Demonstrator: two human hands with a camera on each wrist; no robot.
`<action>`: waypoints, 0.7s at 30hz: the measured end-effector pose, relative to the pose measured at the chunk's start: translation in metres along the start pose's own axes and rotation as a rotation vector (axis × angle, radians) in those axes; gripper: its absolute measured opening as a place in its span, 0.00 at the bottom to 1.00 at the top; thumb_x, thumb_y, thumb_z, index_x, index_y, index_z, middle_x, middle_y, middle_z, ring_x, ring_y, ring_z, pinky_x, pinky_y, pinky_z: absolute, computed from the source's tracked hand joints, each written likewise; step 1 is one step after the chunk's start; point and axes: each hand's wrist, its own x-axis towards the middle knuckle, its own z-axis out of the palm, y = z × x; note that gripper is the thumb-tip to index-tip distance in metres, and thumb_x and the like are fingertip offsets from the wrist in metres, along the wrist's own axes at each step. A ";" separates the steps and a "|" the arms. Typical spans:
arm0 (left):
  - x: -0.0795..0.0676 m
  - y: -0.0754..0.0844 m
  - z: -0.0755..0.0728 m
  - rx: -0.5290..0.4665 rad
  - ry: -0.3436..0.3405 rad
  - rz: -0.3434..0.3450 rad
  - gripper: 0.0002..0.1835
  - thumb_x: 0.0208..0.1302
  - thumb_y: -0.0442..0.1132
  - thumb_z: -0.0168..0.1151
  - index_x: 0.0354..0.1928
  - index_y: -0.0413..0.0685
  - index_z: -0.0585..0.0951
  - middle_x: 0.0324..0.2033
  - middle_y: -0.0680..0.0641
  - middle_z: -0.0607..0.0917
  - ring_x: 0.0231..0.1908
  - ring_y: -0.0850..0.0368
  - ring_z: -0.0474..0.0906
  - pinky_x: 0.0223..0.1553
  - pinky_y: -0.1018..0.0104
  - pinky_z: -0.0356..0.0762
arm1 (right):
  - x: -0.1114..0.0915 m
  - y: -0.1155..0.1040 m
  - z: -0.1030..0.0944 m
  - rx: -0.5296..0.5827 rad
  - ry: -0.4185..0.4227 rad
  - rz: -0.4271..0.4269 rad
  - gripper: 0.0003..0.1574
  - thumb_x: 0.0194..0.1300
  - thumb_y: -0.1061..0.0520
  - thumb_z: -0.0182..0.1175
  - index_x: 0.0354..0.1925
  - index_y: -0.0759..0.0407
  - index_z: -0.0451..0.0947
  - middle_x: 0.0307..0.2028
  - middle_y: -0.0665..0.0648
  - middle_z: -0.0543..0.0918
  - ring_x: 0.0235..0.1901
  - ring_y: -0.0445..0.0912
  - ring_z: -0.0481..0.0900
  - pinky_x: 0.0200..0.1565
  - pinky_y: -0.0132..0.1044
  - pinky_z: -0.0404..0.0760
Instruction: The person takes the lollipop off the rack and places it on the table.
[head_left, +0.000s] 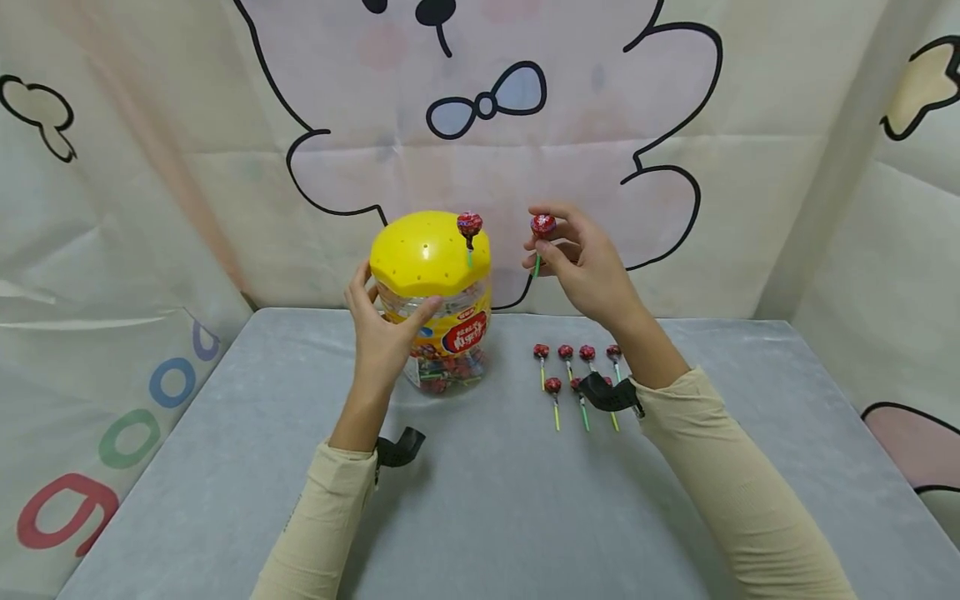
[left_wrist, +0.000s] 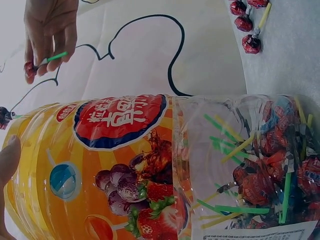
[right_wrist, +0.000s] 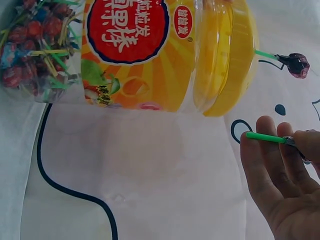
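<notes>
My left hand (head_left: 385,337) grips the side of a clear plastic candy jar (head_left: 442,333) with a yellow lid (head_left: 423,254). The jar is held tilted, and many wrapped lollipops (left_wrist: 260,185) lie in its lower part. One lollipop (head_left: 469,225) stands upright in the lid, its green stick set in the top. To the right of the jar, my right hand (head_left: 588,262) pinches another red-wrapped lollipop (head_left: 542,225) between thumb and fingers. Its green stick (right_wrist: 265,137) points down and stays apart from the lid.
Several red-wrapped lollipops (head_left: 552,386) lie in two rows on the grey table (head_left: 480,508), partly hidden under my right wrist. Black straps (head_left: 400,447) hang at both wrists. Behind the table hangs a printed cloth (head_left: 480,175).
</notes>
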 end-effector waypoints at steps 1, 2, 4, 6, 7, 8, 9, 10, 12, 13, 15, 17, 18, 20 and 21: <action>0.000 0.000 0.000 0.001 0.001 0.002 0.53 0.56 0.57 0.73 0.75 0.66 0.49 0.74 0.53 0.48 0.72 0.51 0.51 0.67 0.41 0.65 | -0.001 0.001 -0.001 -0.003 -0.002 0.000 0.26 0.74 0.63 0.53 0.67 0.50 0.68 0.48 0.63 0.81 0.39 0.46 0.86 0.46 0.37 0.86; 0.000 0.001 0.000 0.004 0.001 0.002 0.53 0.56 0.57 0.73 0.75 0.66 0.49 0.74 0.53 0.48 0.72 0.51 0.51 0.68 0.40 0.64 | -0.003 0.002 -0.001 -0.009 -0.003 0.002 0.26 0.74 0.63 0.53 0.67 0.50 0.68 0.48 0.63 0.81 0.39 0.46 0.86 0.46 0.36 0.86; 0.000 0.001 0.000 0.008 0.002 0.002 0.52 0.56 0.57 0.73 0.75 0.66 0.49 0.74 0.53 0.48 0.72 0.50 0.51 0.68 0.40 0.63 | -0.007 0.003 -0.003 -0.021 -0.001 0.007 0.26 0.74 0.63 0.53 0.67 0.51 0.68 0.48 0.63 0.82 0.40 0.47 0.86 0.46 0.36 0.86; 0.001 0.001 0.000 0.011 0.001 0.000 0.52 0.57 0.56 0.73 0.75 0.65 0.49 0.74 0.53 0.48 0.72 0.51 0.51 0.69 0.40 0.62 | -0.011 0.004 -0.005 -0.030 0.005 0.015 0.27 0.74 0.62 0.54 0.67 0.51 0.67 0.49 0.63 0.82 0.40 0.46 0.86 0.46 0.37 0.86; 0.001 0.000 0.000 0.011 -0.001 -0.002 0.52 0.57 0.56 0.72 0.75 0.65 0.49 0.74 0.53 0.47 0.72 0.51 0.51 0.69 0.40 0.62 | -0.013 0.005 -0.006 -0.028 0.010 0.019 0.27 0.73 0.63 0.54 0.67 0.51 0.67 0.49 0.63 0.82 0.40 0.46 0.86 0.46 0.37 0.86; 0.001 0.000 -0.001 0.010 -0.004 -0.005 0.52 0.57 0.56 0.72 0.75 0.65 0.49 0.74 0.53 0.47 0.72 0.51 0.51 0.69 0.41 0.62 | -0.016 0.006 -0.006 -0.028 0.013 0.023 0.27 0.73 0.63 0.54 0.67 0.51 0.67 0.49 0.63 0.82 0.39 0.45 0.86 0.45 0.36 0.86; 0.001 -0.001 -0.001 0.009 -0.005 -0.006 0.52 0.57 0.55 0.72 0.75 0.66 0.49 0.74 0.54 0.47 0.72 0.51 0.50 0.69 0.41 0.63 | -0.018 0.007 -0.006 -0.028 0.016 0.023 0.27 0.73 0.63 0.55 0.67 0.52 0.67 0.49 0.64 0.82 0.39 0.44 0.86 0.45 0.36 0.86; 0.001 -0.001 -0.002 0.007 -0.008 -0.008 0.52 0.58 0.54 0.72 0.76 0.66 0.48 0.74 0.54 0.47 0.73 0.52 0.50 0.69 0.42 0.63 | -0.021 0.008 -0.006 -0.023 0.018 0.027 0.27 0.73 0.64 0.55 0.67 0.52 0.67 0.49 0.65 0.82 0.38 0.42 0.86 0.45 0.35 0.86; 0.001 -0.002 -0.003 0.003 -0.013 -0.011 0.52 0.58 0.52 0.73 0.76 0.66 0.48 0.75 0.54 0.46 0.73 0.52 0.50 0.69 0.42 0.62 | -0.025 0.011 -0.007 -0.015 0.022 0.030 0.27 0.72 0.64 0.55 0.67 0.53 0.67 0.49 0.66 0.82 0.38 0.41 0.86 0.44 0.33 0.86; 0.001 -0.001 -0.003 0.000 -0.015 -0.011 0.52 0.58 0.51 0.73 0.76 0.66 0.48 0.75 0.55 0.46 0.73 0.52 0.49 0.69 0.42 0.62 | -0.027 0.012 -0.008 -0.013 0.022 0.032 0.27 0.72 0.64 0.55 0.67 0.53 0.67 0.49 0.66 0.82 0.37 0.40 0.86 0.44 0.32 0.86; 0.001 -0.001 -0.003 -0.003 -0.017 -0.009 0.52 0.59 0.49 0.73 0.76 0.66 0.47 0.75 0.55 0.45 0.73 0.51 0.49 0.69 0.42 0.62 | -0.031 0.016 -0.009 -0.007 0.021 0.038 0.27 0.72 0.65 0.55 0.67 0.53 0.67 0.48 0.67 0.82 0.37 0.40 0.86 0.44 0.32 0.86; 0.001 0.000 -0.003 -0.002 -0.017 -0.009 0.53 0.59 0.48 0.73 0.76 0.65 0.47 0.75 0.55 0.45 0.74 0.51 0.48 0.69 0.42 0.62 | -0.035 0.019 -0.011 0.001 0.017 0.043 0.27 0.72 0.65 0.55 0.67 0.53 0.67 0.48 0.67 0.82 0.37 0.40 0.86 0.44 0.35 0.87; 0.001 0.000 -0.003 -0.001 -0.017 -0.009 0.53 0.59 0.48 0.73 0.76 0.65 0.47 0.75 0.55 0.45 0.74 0.51 0.48 0.69 0.42 0.62 | -0.038 0.020 -0.012 -0.001 0.014 0.045 0.27 0.72 0.65 0.55 0.67 0.54 0.67 0.49 0.67 0.82 0.37 0.40 0.86 0.44 0.36 0.87; 0.001 0.000 -0.003 0.003 -0.017 -0.009 0.52 0.59 0.49 0.73 0.76 0.65 0.47 0.75 0.54 0.45 0.74 0.51 0.49 0.69 0.42 0.62 | -0.042 0.023 -0.013 -0.006 0.010 0.054 0.27 0.72 0.65 0.55 0.67 0.54 0.67 0.48 0.67 0.82 0.37 0.40 0.86 0.44 0.37 0.87; 0.001 0.000 -0.003 0.005 -0.017 -0.010 0.52 0.59 0.50 0.72 0.76 0.65 0.47 0.75 0.54 0.46 0.74 0.51 0.49 0.70 0.43 0.62 | -0.045 0.024 -0.014 -0.014 0.008 0.058 0.27 0.72 0.64 0.55 0.67 0.53 0.67 0.48 0.66 0.82 0.37 0.40 0.86 0.44 0.37 0.87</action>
